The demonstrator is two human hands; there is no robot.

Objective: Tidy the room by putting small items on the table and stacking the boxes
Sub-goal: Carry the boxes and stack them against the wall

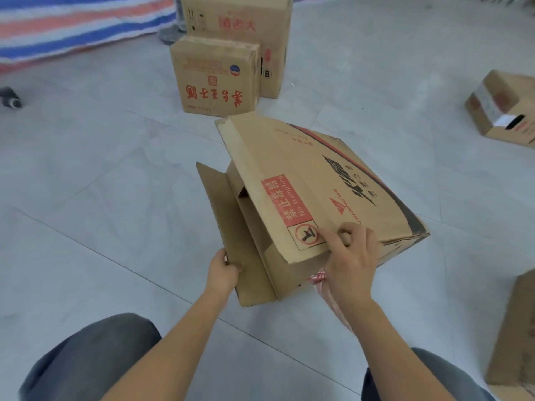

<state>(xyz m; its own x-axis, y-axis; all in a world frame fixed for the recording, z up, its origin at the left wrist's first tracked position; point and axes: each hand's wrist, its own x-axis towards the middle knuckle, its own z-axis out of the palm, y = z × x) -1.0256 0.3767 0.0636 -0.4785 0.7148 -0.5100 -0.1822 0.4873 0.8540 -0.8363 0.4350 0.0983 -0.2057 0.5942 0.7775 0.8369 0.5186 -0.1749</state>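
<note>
A large brown cardboard box (333, 192) with red and black print lies tilted on the tiled floor in front of me, its flaps loose on the left side. My left hand (224, 270) grips the near edge of the open side flap (228, 227). My right hand (350, 256) rests on the near corner of the top flap, fingers curled over its edge beside the red warning label. A red-and-white string (320, 277) shows under my right wrist.
Two closed boxes stand ahead: a small one (215, 78) in front of a taller one (246, 21). Another box (503, 108) sits at the right, and one more (515, 337) at the lower right edge. A striped tarp (72, 21) covers the far left. A dark shoe (11, 98) lies left.
</note>
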